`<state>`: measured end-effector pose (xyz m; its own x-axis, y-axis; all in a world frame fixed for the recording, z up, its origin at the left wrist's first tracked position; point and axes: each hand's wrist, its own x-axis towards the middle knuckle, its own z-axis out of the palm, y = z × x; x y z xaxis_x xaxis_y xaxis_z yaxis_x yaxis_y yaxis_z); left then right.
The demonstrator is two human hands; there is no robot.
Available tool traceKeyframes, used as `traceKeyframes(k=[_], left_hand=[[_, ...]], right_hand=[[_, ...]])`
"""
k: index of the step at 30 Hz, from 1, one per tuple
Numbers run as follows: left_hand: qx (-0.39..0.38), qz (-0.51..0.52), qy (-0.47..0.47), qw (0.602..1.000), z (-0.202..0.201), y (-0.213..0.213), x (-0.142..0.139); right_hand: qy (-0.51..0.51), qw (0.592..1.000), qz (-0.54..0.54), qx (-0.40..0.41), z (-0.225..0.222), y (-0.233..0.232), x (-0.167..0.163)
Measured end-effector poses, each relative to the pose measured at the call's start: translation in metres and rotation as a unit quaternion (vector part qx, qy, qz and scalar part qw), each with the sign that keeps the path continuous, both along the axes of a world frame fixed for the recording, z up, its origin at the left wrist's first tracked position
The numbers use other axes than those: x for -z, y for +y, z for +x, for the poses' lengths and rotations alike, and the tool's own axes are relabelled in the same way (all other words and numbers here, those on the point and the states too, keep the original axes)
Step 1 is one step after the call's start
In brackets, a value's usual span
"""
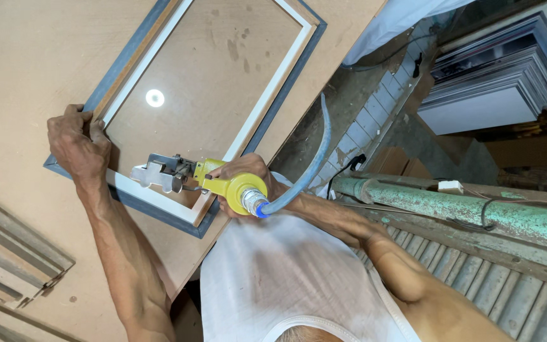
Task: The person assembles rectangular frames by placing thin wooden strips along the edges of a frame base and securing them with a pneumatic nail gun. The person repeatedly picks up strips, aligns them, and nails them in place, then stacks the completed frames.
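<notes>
Down on the tan fibreboard worktop (26,57) lies a rectangular picture frame with a blue-grey outer edge and a white inner border (159,206), face down, its brown backing board (216,69) showing a bright round glare spot. The left hand (78,144) grips the frame's near-left corner, fingers curled over the outer edge and the palm pressing down on the moulding, so it is closed around the frame rather than spread. The right hand (242,174) is wrapped tightly round the yellow pneumatic tacking gun with a grey metal nose (191,177), the index finger lying forward along the yellow body. The gun lies almost flat across the near rail of the frame, its metal nose resting on the white border and pointing towards the left hand, the two hands kept a little apart. A curved blue air hose (314,158) runs from the silver fitting at the gun's rear, arching up past the table's edge. At the lower left, just beside the left forearm, sits a stack of grey and pale moulding strips (7,253). Beyond the worktop, a peeling green metal pipe (451,209) runs across, and a pile of grey-white flat boards (495,82) stands well apart at the upper right.
</notes>
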<state>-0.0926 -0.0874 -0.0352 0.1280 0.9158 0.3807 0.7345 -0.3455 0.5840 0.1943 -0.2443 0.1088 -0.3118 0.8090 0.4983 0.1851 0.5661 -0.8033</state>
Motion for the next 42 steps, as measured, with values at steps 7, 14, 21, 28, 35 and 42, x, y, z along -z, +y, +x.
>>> traceKeyframes(k=[7, 14, 21, 28, 35, 42], left_hand=[[-0.021, -0.024, -0.015, 0.999, 0.008, 0.0, -0.014], [-0.043, 0.028, -0.063, 0.997, 0.004, 0.009, -0.018], [-0.061, 0.004, -0.062, 0.996, -0.001, 0.019, -0.001], [-0.063, 0.051, -0.038, 0.996, 0.001, 0.024, 0.018], [-0.065, 0.01, -0.033, 0.997, 0.007, 0.024, 0.032], [-0.072, 0.014, -0.018, 0.997, 0.009, 0.023, 0.036]], right_hand=[[0.003, 0.997, -0.077, -0.002, -0.005, 0.012, 0.001], [0.024, 0.988, -0.148, -0.04, -0.009, 0.038, 0.025], [0.174, 0.943, -0.281, -0.041, -0.019, 0.101, 0.078], [0.209, 0.936, -0.283, 0.025, -0.053, 0.142, 0.082], [0.164, 0.949, -0.267, 0.006, -0.067, 0.141, 0.075], [0.208, 0.939, -0.275, 0.021, -0.064, 0.14, 0.08]])
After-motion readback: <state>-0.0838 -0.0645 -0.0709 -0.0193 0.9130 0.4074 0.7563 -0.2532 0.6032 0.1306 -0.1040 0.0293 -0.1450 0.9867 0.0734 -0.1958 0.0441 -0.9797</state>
